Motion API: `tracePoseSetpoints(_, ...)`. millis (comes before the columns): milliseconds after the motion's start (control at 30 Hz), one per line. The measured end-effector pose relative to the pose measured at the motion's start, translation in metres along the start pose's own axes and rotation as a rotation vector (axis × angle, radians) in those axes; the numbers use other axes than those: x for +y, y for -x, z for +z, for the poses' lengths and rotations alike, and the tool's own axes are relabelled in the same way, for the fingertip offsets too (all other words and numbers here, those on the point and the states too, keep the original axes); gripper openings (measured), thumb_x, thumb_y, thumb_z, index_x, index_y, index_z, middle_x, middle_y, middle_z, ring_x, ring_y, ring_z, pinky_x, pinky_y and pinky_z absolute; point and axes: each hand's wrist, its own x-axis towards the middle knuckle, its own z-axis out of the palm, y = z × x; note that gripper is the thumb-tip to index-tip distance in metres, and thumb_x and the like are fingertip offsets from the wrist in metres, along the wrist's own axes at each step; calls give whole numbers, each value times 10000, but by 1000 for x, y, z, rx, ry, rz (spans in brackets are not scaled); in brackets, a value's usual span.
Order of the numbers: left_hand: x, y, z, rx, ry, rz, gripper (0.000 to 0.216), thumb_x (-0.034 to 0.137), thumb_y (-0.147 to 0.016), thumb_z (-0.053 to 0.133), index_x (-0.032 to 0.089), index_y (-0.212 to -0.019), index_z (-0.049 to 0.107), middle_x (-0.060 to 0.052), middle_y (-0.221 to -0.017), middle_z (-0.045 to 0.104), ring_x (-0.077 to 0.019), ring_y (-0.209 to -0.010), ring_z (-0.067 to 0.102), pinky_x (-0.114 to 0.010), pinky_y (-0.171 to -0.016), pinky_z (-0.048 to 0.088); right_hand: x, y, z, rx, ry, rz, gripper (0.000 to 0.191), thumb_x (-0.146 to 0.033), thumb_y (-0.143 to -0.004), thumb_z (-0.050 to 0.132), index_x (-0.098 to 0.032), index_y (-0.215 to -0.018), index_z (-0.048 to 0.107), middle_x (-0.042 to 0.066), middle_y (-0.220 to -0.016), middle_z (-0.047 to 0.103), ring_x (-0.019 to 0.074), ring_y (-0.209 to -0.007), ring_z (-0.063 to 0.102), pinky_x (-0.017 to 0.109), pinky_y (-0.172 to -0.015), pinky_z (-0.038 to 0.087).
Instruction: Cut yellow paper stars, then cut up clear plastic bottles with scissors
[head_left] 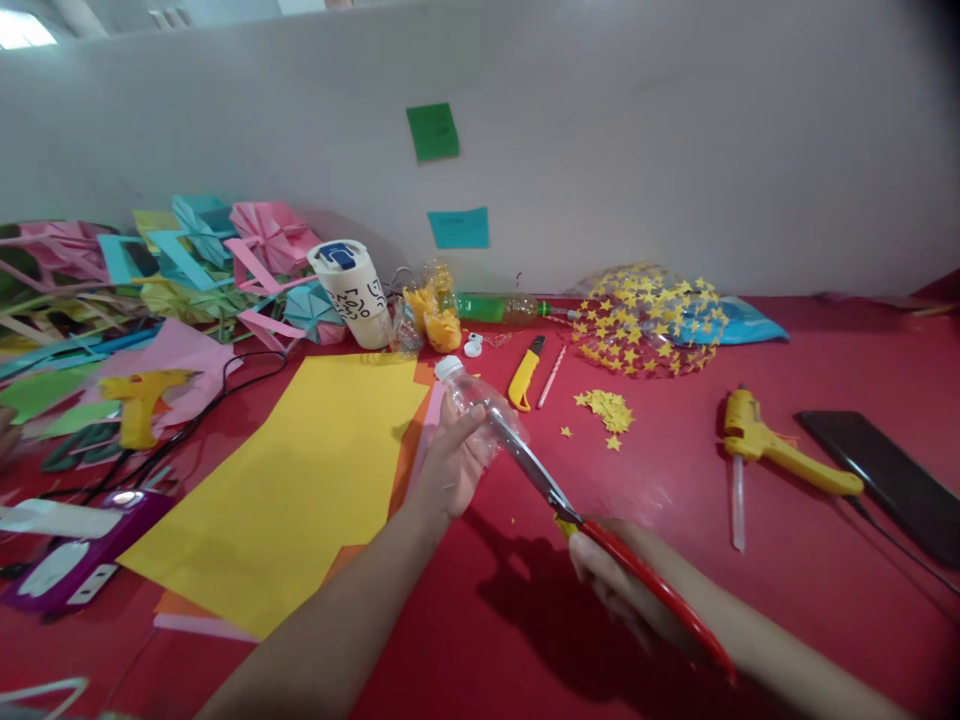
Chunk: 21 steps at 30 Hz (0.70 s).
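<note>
My left hand [450,462] is wrapped around a small clear plastic bottle [469,393], held tilted with its neck pointing up and left, above the red table [675,520]. My right hand [611,580] grips the red handles of a pair of scissors [570,510]. The metal blades reach up to the bottle's body, right beside my left fingers. A white bottle cap [472,348] lies on the table behind the bottle.
A yellow paper sheet [300,470] lies at left. A yellow utility knife [523,375], a straw [551,376], yellow paper stars [609,408], a yellow glue gun [780,450] and a black phone [885,480] sit at right. Folded paper crafts, another glue gun [139,400] and a paper cup [352,292] crowd the left.
</note>
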Motion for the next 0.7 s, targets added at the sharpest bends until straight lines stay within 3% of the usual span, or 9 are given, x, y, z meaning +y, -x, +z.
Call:
tracePoseSetpoints(167,-3,2,2,-48,7,-1,528,270,-762,755,295,-1238,529,0,-935,690,-209,-944,686,-389,-932,484,-3,3,4,14,-126,62,579,-779,-852,437,-216,-715,425,-93,-492,347,55,-396,313,172,-366,237)
tracePoseSetpoints(367,-4,0,0,-32,23,-6,557,281,-759,762,311,-1259,518,14,-935,687,-197,-920,685,-392,-941,479,0,2,6,54,-71,23,538,-698,-892,486,-218,-684,360,-86,-537,328,48,-435,318,174,-387,232)
tracePoseSetpoints(533,-3,-1,-1,-54,0,4,495,297,-774,748,287,-1221,536,-5,-952,692,-216,-945,682,-404,-932,484,-9,0,5,34,-12,19,519,-649,-923,474,-218,-664,344,-84,-497,353,49,-417,336,178,-392,241)
tracePoseSetpoints(700,-2,0,0,-33,-28,6,423,406,-763,750,254,-1119,579,-32,-975,702,-238,-991,672,-397,-920,486,0,-2,4,42,-57,11,529,-691,-906,459,-218,-682,384,-93,-472,335,54,-396,326,184,-386,249)
